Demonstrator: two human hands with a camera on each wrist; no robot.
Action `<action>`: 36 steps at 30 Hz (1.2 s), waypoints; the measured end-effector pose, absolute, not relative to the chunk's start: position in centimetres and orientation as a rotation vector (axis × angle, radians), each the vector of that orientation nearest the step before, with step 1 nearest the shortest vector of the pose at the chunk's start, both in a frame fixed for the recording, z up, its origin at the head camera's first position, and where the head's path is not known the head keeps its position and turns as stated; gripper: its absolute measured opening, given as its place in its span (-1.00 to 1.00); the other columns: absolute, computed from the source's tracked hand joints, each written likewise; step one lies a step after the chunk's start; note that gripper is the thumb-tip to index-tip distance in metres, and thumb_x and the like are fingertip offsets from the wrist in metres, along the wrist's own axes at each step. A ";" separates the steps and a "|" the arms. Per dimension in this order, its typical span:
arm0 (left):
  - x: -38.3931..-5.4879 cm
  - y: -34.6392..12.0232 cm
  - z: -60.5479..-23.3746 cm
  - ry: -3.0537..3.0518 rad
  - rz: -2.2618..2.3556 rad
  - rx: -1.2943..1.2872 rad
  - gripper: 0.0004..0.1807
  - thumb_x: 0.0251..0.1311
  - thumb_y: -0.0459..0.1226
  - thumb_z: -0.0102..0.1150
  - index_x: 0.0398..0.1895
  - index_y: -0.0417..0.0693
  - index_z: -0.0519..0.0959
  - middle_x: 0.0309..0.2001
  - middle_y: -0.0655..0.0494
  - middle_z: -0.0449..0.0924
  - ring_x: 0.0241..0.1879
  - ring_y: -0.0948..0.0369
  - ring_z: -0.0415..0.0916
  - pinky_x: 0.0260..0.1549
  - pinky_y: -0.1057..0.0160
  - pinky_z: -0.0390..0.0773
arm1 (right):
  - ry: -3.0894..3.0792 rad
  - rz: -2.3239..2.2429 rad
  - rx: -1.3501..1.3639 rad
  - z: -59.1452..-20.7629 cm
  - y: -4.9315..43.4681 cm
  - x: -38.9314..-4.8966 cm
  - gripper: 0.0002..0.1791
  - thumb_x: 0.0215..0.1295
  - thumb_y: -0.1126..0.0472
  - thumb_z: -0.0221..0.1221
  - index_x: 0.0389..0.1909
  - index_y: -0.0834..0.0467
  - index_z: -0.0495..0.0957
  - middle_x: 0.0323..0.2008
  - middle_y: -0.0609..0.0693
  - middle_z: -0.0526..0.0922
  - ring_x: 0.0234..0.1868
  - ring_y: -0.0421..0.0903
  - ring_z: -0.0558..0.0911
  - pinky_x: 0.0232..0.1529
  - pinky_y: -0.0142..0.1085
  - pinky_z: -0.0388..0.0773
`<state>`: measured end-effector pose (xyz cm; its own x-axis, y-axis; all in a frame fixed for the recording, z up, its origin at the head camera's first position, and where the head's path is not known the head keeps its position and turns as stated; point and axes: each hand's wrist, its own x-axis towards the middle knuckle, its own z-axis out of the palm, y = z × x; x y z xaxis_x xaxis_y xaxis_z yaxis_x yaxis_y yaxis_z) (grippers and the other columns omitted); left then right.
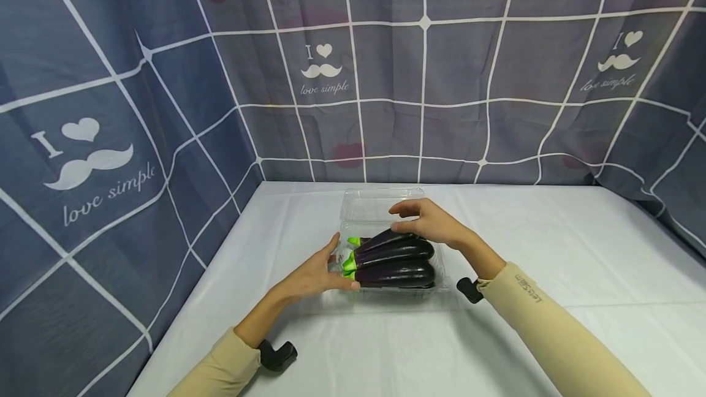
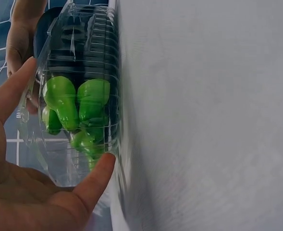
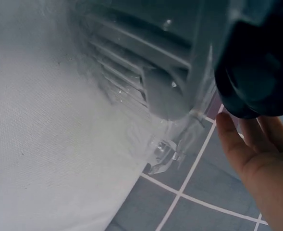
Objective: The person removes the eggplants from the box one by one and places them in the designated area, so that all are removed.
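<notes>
Several dark eggplants point(image 1: 394, 273) with bright green stems lie side by side in a clear plastic clamshell box point(image 1: 441, 262), stems to the left. My left hand point(image 1: 314, 271) is at the box's left end, its thumb and forefinger spread wide along the sides. In the left wrist view the green stems point(image 2: 93, 98) show through the ribbed plastic between these fingers. My right hand point(image 1: 432, 222) reaches over the back of the box, thumb at the upper eggplant point(image 1: 394, 237) and fingers extended above it. The right wrist view shows the fingertips close by the eggplants' rounded ends point(image 3: 256, 82).
The box's clear lid point(image 1: 366, 204) is raised open behind it. A white cloth point(image 1: 551, 250) covers the table. Grey-blue checked curtains point(image 1: 386, 78) stand along the back and sides. A black wrist mount point(image 1: 277, 355) sits at the left cuff.
</notes>
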<state>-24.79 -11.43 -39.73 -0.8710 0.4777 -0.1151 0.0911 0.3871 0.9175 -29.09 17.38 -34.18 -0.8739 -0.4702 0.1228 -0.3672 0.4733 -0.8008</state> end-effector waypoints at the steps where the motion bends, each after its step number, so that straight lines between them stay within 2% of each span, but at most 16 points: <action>1: -24.8 -11.4 -39.7 2.294 1.475 0.493 0.34 -0.06 -0.04 0.52 0.59 -0.09 -0.29 0.57 -0.07 -0.23 0.48 -0.08 -0.03 0.35 -0.13 0.07 | 2.590 -1.355 -0.754 -34.3 17.3 -29.1 -0.50 0.30 0.14 0.27 0.20 0.29 0.53 0.17 0.17 0.56 0.25 0.18 0.45 0.26 0.05 0.33; 8: -24.8 -11.4 -39.6 2.332 1.423 0.485 0.36 -0.06 -0.01 0.52 0.59 -0.08 -0.30 0.57 -0.07 -0.24 0.49 -0.07 -0.09 0.36 -0.14 0.04 | 2.565 -1.301 -0.812 -34.6 17.2 -29.3 -0.52 0.29 0.18 0.29 0.17 0.31 0.54 0.06 0.15 0.63 0.11 0.06 0.58 0.17 -0.02 0.43; 12: -24.8 -11.5 -39.7 2.357 1.392 0.477 0.39 -0.10 0.02 0.54 0.59 -0.06 -0.30 0.57 -0.06 -0.23 0.51 -0.01 -0.17 0.38 -0.14 -0.05 | 2.552 -1.280 -0.835 -34.9 17.3 -29.5 -0.54 0.30 0.21 0.27 0.17 0.32 0.54 0.07 0.21 0.62 0.13 0.08 0.57 0.19 0.00 0.41; 23: -24.6 -11.4 -39.7 2.338 1.410 0.490 0.39 -0.07 -0.01 0.53 0.59 -0.07 -0.34 0.57 -0.09 -0.26 0.51 -0.01 -0.18 0.39 -0.12 -0.04 | 2.554 -1.243 -0.873 -35.7 17.2 -29.7 -0.59 0.30 0.28 0.24 0.12 0.38 0.55 0.05 0.25 0.63 0.12 0.11 0.57 0.18 0.03 0.40; 36: -24.6 -11.5 -39.6 2.327 1.408 0.497 0.39 -0.07 0.03 0.53 0.59 -0.06 -0.34 0.57 -0.06 -0.27 0.50 -0.05 -0.15 0.37 -0.14 0.00 | 2.544 -1.216 -0.948 -35.4 17.5 -29.4 -0.69 0.37 0.37 0.13 0.09 0.29 0.62 0.07 0.14 0.63 0.16 0.10 0.54 0.18 0.03 0.41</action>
<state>-24.64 -11.49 -39.60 -0.8673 0.4797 -0.1332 0.1046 0.4371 0.8933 -29.36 17.54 -35.41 -0.7844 -0.6091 0.1171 -0.4736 0.4662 -0.7472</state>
